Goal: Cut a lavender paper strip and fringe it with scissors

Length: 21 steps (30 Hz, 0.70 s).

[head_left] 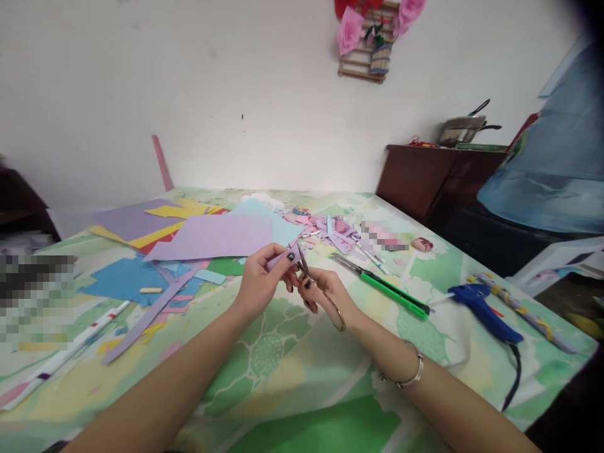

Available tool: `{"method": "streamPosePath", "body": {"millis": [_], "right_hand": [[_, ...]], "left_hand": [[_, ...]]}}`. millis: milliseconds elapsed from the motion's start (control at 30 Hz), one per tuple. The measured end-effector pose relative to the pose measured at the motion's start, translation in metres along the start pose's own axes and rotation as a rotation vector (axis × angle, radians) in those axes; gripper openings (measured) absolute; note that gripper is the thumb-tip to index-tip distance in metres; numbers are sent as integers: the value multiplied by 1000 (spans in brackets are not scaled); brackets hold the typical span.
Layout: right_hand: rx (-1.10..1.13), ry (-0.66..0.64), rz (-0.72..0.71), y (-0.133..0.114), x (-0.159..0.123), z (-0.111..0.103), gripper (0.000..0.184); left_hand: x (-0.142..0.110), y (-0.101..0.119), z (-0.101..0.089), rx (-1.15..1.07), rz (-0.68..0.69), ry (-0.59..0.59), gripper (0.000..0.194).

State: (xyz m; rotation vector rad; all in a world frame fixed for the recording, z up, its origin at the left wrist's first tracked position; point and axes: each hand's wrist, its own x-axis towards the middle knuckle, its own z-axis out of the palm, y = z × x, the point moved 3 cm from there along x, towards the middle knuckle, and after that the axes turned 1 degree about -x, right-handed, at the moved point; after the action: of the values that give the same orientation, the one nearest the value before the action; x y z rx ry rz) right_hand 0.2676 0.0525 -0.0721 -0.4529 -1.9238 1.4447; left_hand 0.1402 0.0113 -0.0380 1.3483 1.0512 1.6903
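Observation:
Between finger and thumb, my left hand (260,280) pinches a small piece of lilac paper (278,260). My right hand (328,290) is closed round a pair of scissors (304,259), whose blades point up and away at the right edge of that paper. Part of the scissors' handle is hidden by my fingers. Just beyond both hands lies a large lilac sheet (221,237). To the right of my right hand rests a green utility knife (394,292) with its blade extended. Purple and pink paper scraps (337,233) are heaped behind the hands.
Blue paper (123,280) and a long lilac strip (151,318) lie on the left. A blue glue gun (488,311) with a black cord sits at the right, beside a wrapped stick (528,314). A large water bottle (552,151) stands past the table's right edge.

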Motion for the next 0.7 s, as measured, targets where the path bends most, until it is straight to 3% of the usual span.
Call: {"method": "streamPosePath", "body": {"millis": [700], "right_hand": [[-29, 51, 63, 0, 0, 0, 44]], "left_hand": [[-1, 1, 1, 50, -16, 9, 19]]}}
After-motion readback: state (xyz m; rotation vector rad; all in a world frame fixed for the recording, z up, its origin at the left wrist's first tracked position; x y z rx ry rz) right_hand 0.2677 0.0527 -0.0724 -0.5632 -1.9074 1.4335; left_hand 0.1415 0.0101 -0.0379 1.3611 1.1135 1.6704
